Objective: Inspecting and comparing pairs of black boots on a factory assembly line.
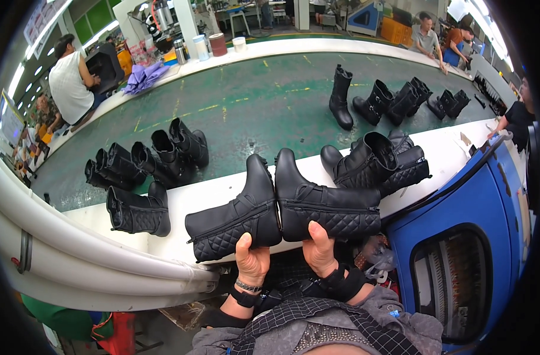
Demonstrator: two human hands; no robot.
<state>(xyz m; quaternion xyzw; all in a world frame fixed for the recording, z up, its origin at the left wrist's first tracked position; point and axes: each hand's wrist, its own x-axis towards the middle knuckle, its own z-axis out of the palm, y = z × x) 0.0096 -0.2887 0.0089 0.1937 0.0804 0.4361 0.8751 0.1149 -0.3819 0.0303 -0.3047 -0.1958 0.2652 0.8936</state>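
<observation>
Pinching the left boot (246, 220) near its heel with the left hand (253, 264), between a thumb on the near side and fingers mostly hidden beneath. Holding the right boot (329, 210) likewise with the right hand (320, 257). Hard to say how firmly gripped on the far side. Raised together at the near edge of the white ledge (208, 192), with toes pointing away, shafts turned outward and soles face to face, touching or very nearly so.

Apparently well along: soled, strapped and, by the look of the side zips, done up on both. Presented as what seems a matching pair, but not yet set down or let go. Out of hand for now: one boot on the ledge at left (138, 212), several boots on the ledge at right (364, 165), and more on the green surface (252, 121) beyond. Impossible to judge from here whether finished or still waiting.
</observation>
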